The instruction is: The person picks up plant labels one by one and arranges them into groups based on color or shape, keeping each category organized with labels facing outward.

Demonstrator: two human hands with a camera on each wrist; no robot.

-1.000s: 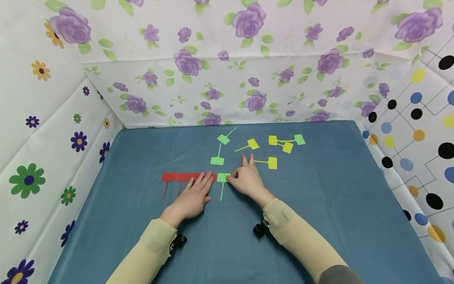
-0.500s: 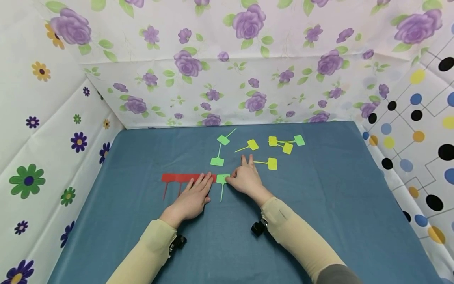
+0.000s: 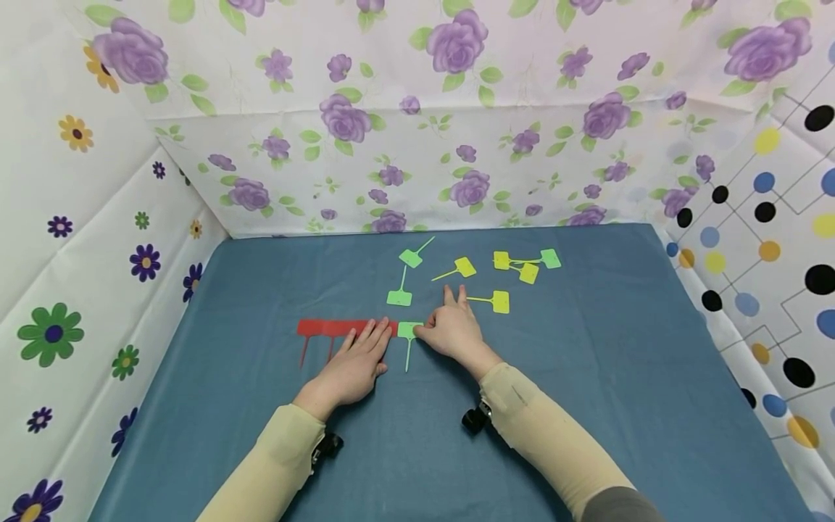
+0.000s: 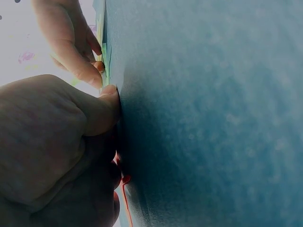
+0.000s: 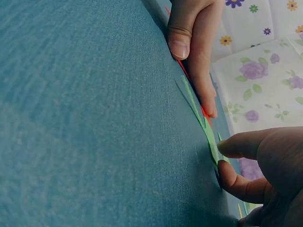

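Red T-shaped plant labels lie side by side in a row, stems pointing toward me. My left hand rests flat on the row's right part with straight fingers, hiding some of the labels. Right beside the row's right end is a green plant label, its stem also toward me. Thumb and index finger of my right hand pinch its right edge, while two other fingers stretch forward. In the right wrist view the green label is slightly raised off the cloth at the stem.
Farther back lie loose green labels and several yellow labels, some overlapping at the back right. Blue cloth covers the table. A flowered sheet rises behind it, with patterned sheets at both sides.
My right hand and the green label have shifted very slightly left, toward the red row. The left hand stays in place on the red labels.
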